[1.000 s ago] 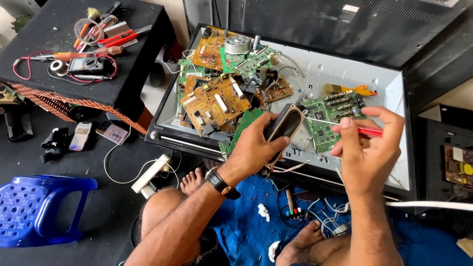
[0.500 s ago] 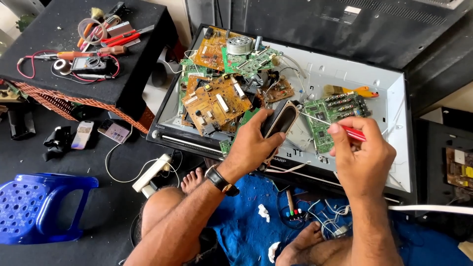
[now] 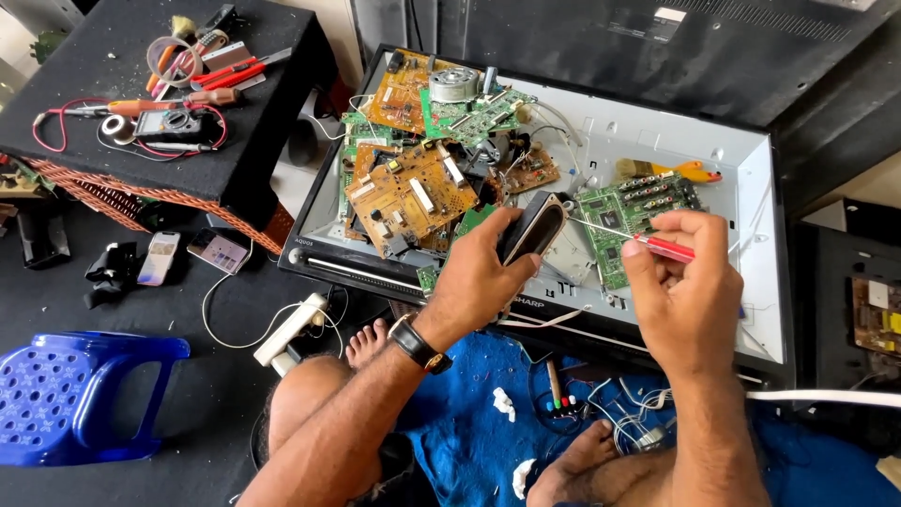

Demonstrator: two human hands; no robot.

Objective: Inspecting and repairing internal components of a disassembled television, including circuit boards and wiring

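Nearest the camera, the person's bare knees and feet rest on a blue cloth [image 3: 469, 413] spread over the floor, with a tangle of thin wires [image 3: 619, 422] lying between the feet. To the left stands a blue plastic stool [image 3: 66, 394], and a white power strip [image 3: 291, 329] lies on the dark floor just beside one foot. Above these, the left hand [image 3: 483, 272], with a wristwatch [image 3: 419, 343] on its wrist, is closed around the lower end of a black oblong speaker [image 3: 537, 223], which is tilted up over the front edge of the opened television chassis [image 3: 751, 282]. The right hand [image 3: 683, 282] pinches a red-handled screwdriver [image 3: 657, 246], whose thin shaft points left toward the speaker and passes over a green circuit board [image 3: 629, 221] lying in the white inner panel. Farther back in the chassis lies a heap of brown and green circuit boards [image 3: 408, 188], and a paintbrush with an orange handle [image 3: 666, 171] rests near the rear of the panel. Left of the chassis, two phones [image 3: 188, 253] lie on the floor, and a black-topped bench [image 3: 272, 103] carries a multimeter [image 3: 169, 124], red leads and assorted hand tools. A dark television back cover [image 3: 601, 47] lies beyond the chassis.
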